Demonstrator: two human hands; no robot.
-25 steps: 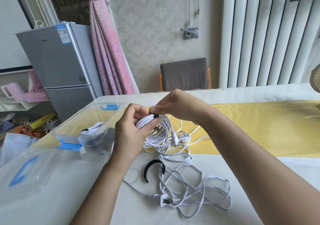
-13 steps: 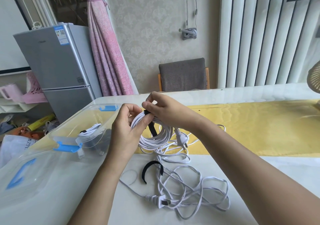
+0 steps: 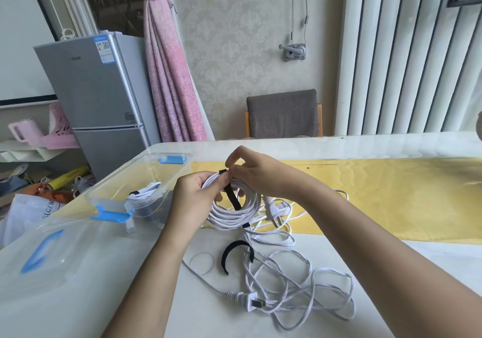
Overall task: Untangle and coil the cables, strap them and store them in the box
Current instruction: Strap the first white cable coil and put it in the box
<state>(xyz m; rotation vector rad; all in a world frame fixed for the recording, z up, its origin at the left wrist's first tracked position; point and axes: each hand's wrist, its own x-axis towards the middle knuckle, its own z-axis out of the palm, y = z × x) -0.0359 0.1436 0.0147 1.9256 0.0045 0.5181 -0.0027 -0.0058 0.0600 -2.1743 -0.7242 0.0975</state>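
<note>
Strap [image 3: 233,199] now hangs across coil [image 3: 227,217]. Left hand [image 3: 193,198] grips coil, right hand [image 3: 260,173] pinches strap. Fridge label [image 3: 104,51], upper left, unreadable.

Looking across a white table [image 3: 339,147] bearing a yellow runner [image 3: 391,194] along its far half, toward a grey-backed chair [image 3: 283,114] standing at the far edge. Seeing at the left a silver two-door fridge [image 3: 99,97] with a pink curtain [image 3: 169,77] hanging tied just beside it, and white vertical slats [image 3: 404,51] filling the right. Noting at lower left a pink jug [image 3: 24,130] on a white shelf [image 3: 26,152], a white bag [image 3: 28,212] and a yellow roll [image 3: 69,177] down on the floor, and a metal fitting [image 3: 293,52] on the patterned wall.
</note>
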